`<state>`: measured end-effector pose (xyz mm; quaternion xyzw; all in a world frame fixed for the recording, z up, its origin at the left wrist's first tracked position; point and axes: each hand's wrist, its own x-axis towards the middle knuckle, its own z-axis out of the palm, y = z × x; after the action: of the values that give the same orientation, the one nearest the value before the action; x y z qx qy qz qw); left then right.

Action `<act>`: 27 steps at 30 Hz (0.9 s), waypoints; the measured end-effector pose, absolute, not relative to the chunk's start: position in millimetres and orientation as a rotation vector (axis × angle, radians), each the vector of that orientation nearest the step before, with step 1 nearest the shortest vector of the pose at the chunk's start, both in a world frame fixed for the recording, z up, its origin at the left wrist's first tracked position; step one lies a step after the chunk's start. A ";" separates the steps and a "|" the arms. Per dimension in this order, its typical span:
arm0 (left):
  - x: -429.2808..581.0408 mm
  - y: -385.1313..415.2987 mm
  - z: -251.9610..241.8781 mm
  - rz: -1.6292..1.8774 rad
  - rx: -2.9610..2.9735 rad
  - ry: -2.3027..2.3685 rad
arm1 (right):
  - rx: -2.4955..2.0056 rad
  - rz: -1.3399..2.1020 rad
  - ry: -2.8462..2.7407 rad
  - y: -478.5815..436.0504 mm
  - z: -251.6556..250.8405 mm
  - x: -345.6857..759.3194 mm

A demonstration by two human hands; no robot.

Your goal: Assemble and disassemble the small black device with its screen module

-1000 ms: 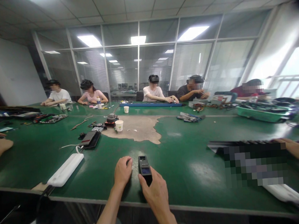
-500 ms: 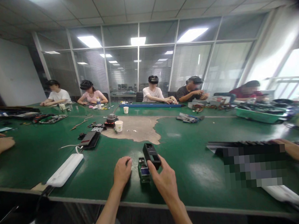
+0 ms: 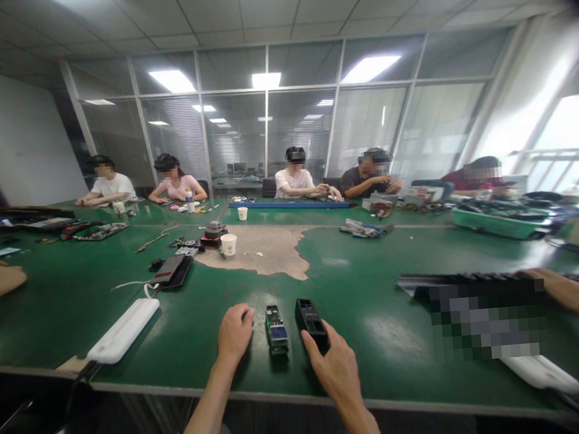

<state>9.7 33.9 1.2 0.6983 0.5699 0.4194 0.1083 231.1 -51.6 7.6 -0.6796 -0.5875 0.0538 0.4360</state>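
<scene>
A green circuit board module (image 3: 277,331) with a small screen lies on the green table (image 3: 179,346) between my hands. To its right, my right hand (image 3: 333,360) is closed around the lower part of a black plastic housing (image 3: 312,322), which has openings in its face. My left hand (image 3: 236,331) rests on the table left of the board, fingers curled in. Whatever my left fingers hold, if anything, is hidden.
A white power strip (image 3: 125,330) and a dark device (image 3: 173,271) lie to the left. Ahead stands a paper cup (image 3: 228,244). Other people's hands reach in at both sides, the right one by a long black part (image 3: 415,284). A green basket (image 3: 500,222) sits farther right.
My right hand has moved the black housing to the right and down, away from the circuit board, which now shows in full. My left hand has stayed nearly still.
</scene>
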 end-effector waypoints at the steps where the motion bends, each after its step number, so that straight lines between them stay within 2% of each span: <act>1: 9.8 34.0 1.1 1.232 2.053 1.680 | -1.690 0.123 -1.471 -51.9 6.5 231.0; 11: 9.9 32.6 3.1 1.226 2.065 1.666 | -1.787 -0.036 -1.508 -51.6 -6.2 230.3; 27: 9.9 33.7 0.9 1.252 2.057 1.653 | -1.773 -0.055 -1.566 -53.5 -5.5 231.5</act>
<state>9.9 33.7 0.9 0.7000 0.5624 0.4260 0.1102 231.5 -53.5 -5.5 -0.6938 -0.6127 -0.0215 0.3779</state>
